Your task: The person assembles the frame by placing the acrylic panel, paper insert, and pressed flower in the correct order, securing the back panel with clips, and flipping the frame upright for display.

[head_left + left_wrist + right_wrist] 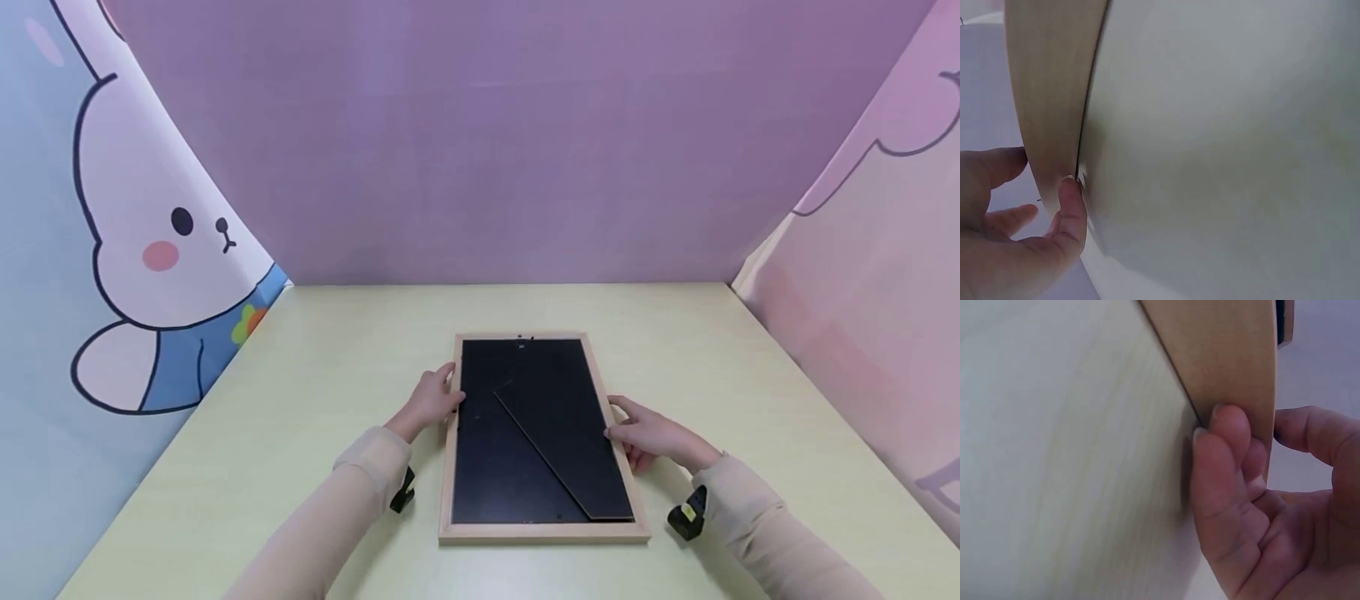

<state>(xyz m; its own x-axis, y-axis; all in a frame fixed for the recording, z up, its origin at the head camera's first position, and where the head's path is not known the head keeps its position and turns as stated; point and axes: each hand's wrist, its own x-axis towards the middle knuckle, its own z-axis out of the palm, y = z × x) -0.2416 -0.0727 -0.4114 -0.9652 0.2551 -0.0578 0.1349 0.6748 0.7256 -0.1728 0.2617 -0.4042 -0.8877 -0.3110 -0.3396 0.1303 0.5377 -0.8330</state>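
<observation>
A picture frame (487, 475) with a light wooden border lies back side up on the table, its black backing showing. Folded flat across that backing is a black easel leg (573, 442), slanting toward the lower right corner. My left hand (431, 398) holds the left side of the frame, thumb over the border. On the opposite side, my right hand (651, 433) grips the border between thumb and curled fingers. Both wrist views show fingertips at the lower edge of the wooden side (1222, 356), close to the tabletop. The frame's front is hidden.
The pale wood-grain table (360, 333) reaches back to a purple wall panel (510, 150). A panel with a cartoon rabbit (150, 192) stands along the left, and a pink panel (877, 317) along the right. A small black device (688, 515) sits at each wrist.
</observation>
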